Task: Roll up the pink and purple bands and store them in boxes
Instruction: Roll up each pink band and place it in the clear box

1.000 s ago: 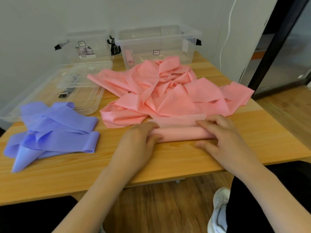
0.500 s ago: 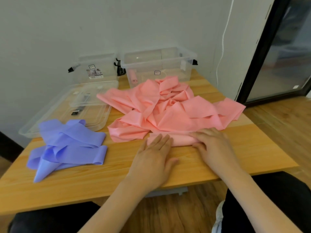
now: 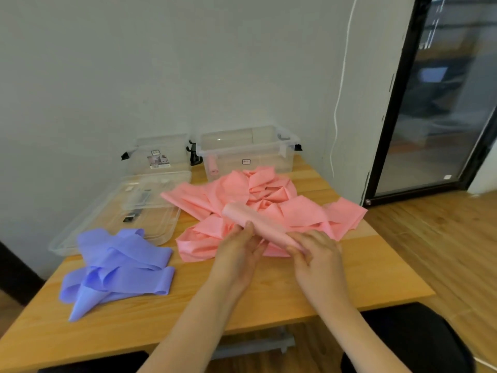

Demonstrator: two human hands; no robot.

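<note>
A rolled pink band (image 3: 256, 221) is lifted off the table, tilted up toward the far left. My right hand (image 3: 313, 251) grips its near end, and my left hand (image 3: 239, 247) holds its middle from the left. Behind it a heap of loose pink bands (image 3: 269, 200) covers the middle of the wooden table (image 3: 376, 278). A pile of purple bands (image 3: 118, 267) lies at the left. Two clear boxes stand at the back: the right box (image 3: 269, 154) holds one pink roll (image 3: 213, 165), the left box (image 3: 158, 154) shows only a label.
A clear lid (image 3: 107, 211) with small dark items on it lies in front of the left box. A white cable (image 3: 340, 84) hangs down the wall at the right. A glass door with a black frame (image 3: 398, 98) stands beyond the table's right edge.
The pink roll was pressed flat on the table under both hands. Now both hands have lifted it and hold it above the pink heap. The view has tilted upward.
</note>
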